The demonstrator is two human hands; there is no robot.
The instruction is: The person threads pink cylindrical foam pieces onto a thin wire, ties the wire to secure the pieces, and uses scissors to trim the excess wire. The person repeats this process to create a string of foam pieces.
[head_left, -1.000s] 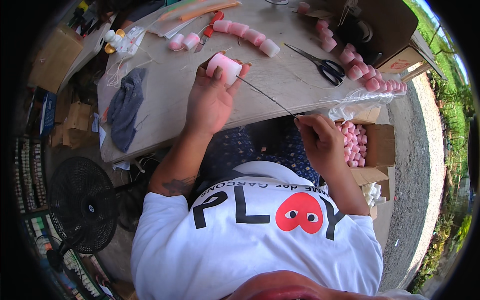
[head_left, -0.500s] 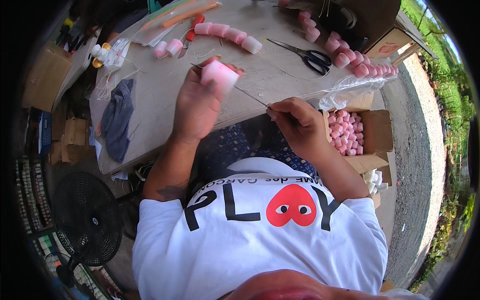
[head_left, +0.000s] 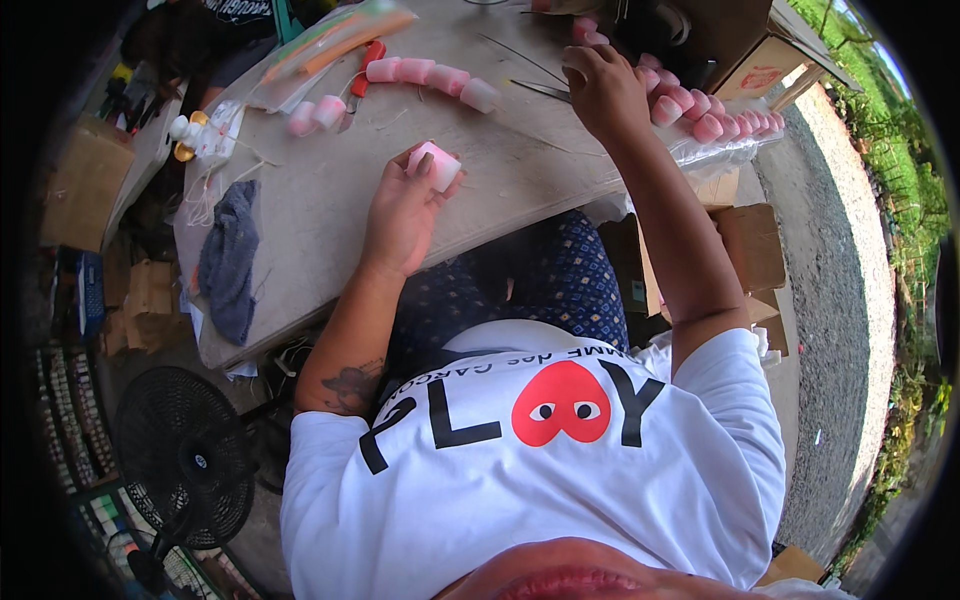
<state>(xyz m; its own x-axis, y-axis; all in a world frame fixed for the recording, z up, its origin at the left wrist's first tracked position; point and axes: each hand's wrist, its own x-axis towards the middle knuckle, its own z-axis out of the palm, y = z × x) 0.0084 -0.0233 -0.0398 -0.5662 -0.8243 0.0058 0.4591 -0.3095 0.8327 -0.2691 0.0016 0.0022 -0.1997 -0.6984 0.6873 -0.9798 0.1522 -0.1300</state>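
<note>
My left hand (head_left: 405, 215) holds a short pink-and-white cylinder (head_left: 435, 167) like a foam float or marshmallow, its thumb pressed on the side. Out over the far right of the table, my right hand (head_left: 607, 95) is closed with bent fingers. A long thin metal needle (head_left: 520, 59) runs into those fingers, its far end pointing left. Beneath this hand lie the scissors (head_left: 540, 90), their handles hidden by it. Between the hands and the back edge, several cylinders sit in a strung row (head_left: 433, 75), with two more pink cylinders (head_left: 315, 115) to its left.
Several pink cylinders (head_left: 705, 125) line the table's right edge beside a cardboard box (head_left: 750, 80). A red-handled cutter (head_left: 368, 70), clear plastic packs (head_left: 335, 45) and a blue-grey cloth (head_left: 230, 260) lie at left. A black fan (head_left: 185, 455) stands at lower left.
My right hand has gone from near the table's front edge out to the scissors, drawing the needle away from the cylinder. My left hand still holds the cylinder, slightly lower.
</note>
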